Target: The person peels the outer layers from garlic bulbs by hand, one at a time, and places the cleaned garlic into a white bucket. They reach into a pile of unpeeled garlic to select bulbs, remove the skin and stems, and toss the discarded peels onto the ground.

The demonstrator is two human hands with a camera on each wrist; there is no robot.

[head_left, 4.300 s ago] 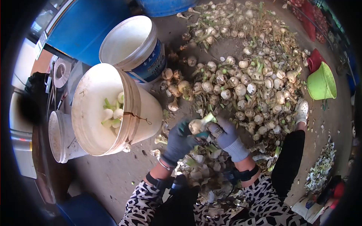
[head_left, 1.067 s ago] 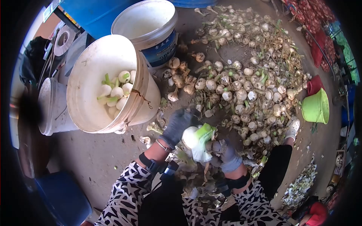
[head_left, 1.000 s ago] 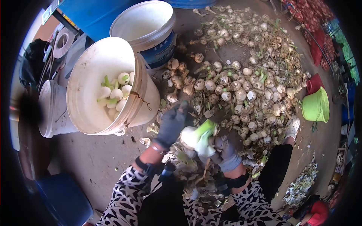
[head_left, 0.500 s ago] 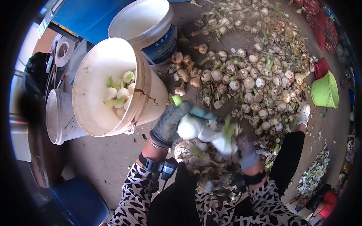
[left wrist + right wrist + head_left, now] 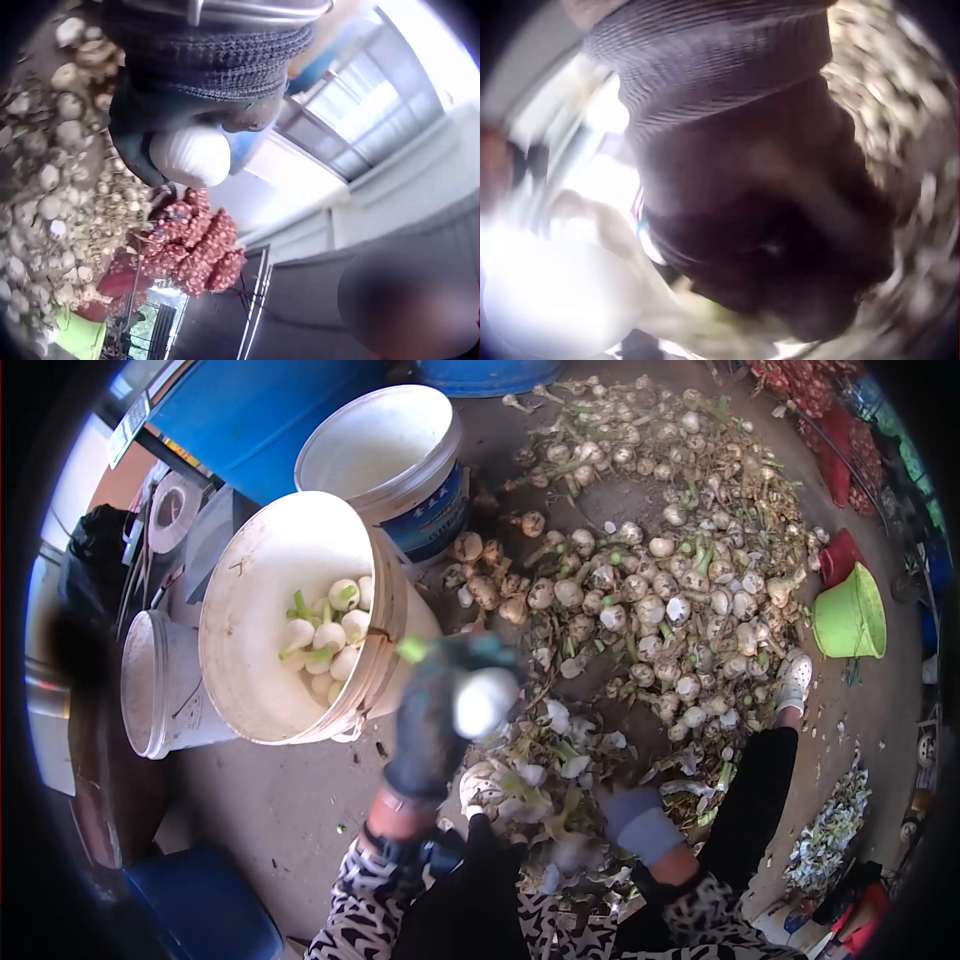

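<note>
My left hand, in a grey and teal glove, grips a peeled white garlic bulb just right of the big white bucket. A short green stem pokes out past the hand's far side. In the left wrist view the smooth, faintly ribbed bulb sits against the gloved fingers. Several peeled bulbs with green stems lie inside the bucket. My right hand, gloved and motion-blurred, is low over a heap of garlic skins; I cannot tell whether its fingers hold peel.
Unpeeled garlic bulbs spread widely over the floor ahead and to the right. A second white bucket stands behind the first, a smaller one to its left. A lime-green bucket, red net bags and a blue bin surround the area.
The outer skin came off the bulb between both hands. My left hand has carried the bulb up and towards the bucket, while my right hand has dropped down to the skin heap.
</note>
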